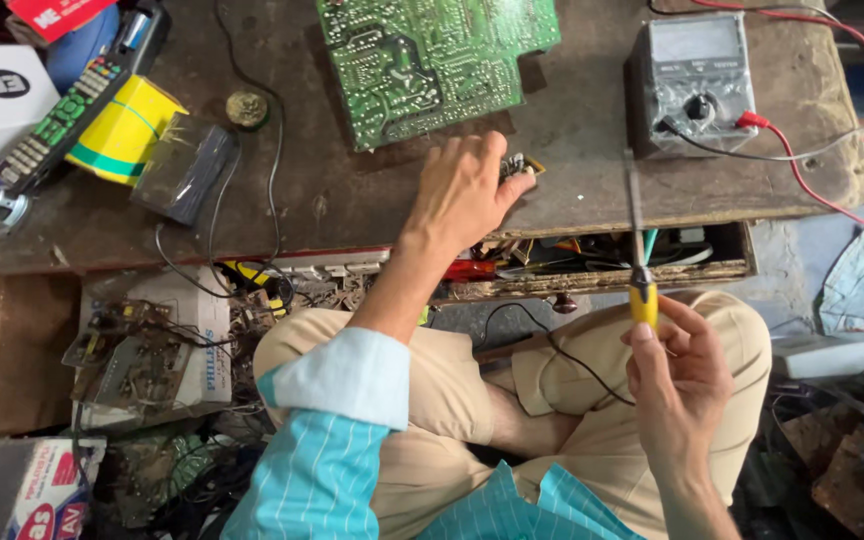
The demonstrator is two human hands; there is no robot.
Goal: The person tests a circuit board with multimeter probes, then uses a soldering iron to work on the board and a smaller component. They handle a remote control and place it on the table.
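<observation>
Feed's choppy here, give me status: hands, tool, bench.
Left hand pinching small component on bench. Right hand holds yellow-handled screwdriver, tip up. Green circuit board just beyond, meter right.

A thin metal-shafted screwdriver with a yellow plastic handle (640,262) stands near upright at four o'clock, tip pointing to twelve. A small brown electronic component with metal bits (519,166) lies flat on the worn wooden bench, just right of centre, at the bench's front edge.

Soft even daylight, sharp focus, slight edge distortion.
</observation>
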